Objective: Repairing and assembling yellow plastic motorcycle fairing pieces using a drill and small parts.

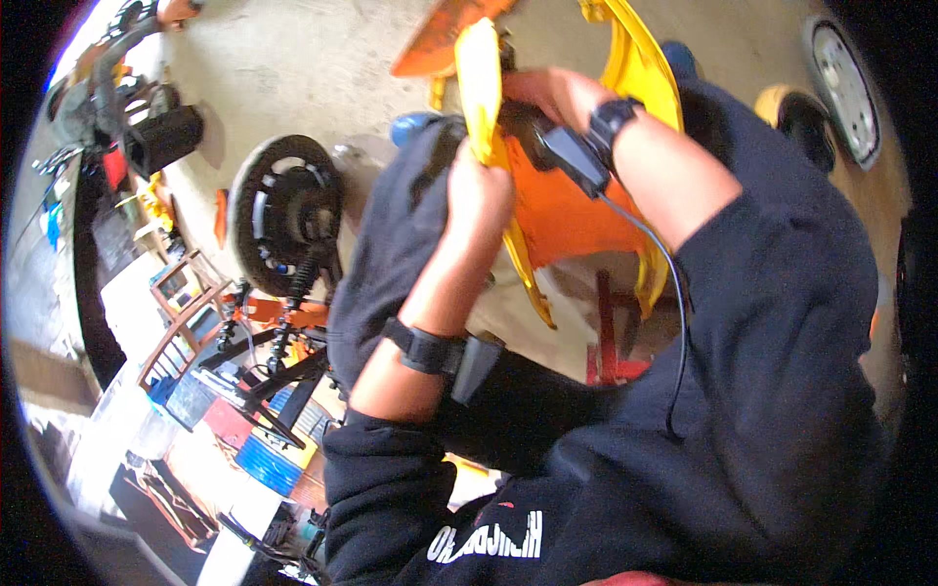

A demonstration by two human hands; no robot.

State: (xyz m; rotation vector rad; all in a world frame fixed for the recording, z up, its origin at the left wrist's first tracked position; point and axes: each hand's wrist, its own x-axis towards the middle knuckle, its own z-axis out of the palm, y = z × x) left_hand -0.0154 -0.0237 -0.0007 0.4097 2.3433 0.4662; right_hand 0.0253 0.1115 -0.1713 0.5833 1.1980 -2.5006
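Head view: the curved yellow-and-orange plastic panel (572, 210), between the black-trousered legs (376, 234), could twist if the left hand (481, 200) slackens; rightward, the thin black cable (683, 322) could snag if it swings against it. The left hand wraps a yellow edge, forearm angled upward; the right hand (549, 93) reaches in leftward, fingers hidden, so I cannot tell its grip.

A black wheel (291, 210) stands left of centre, a blue ribbed object (267, 463) lower left, a pale oval panel (842, 93) upper right.
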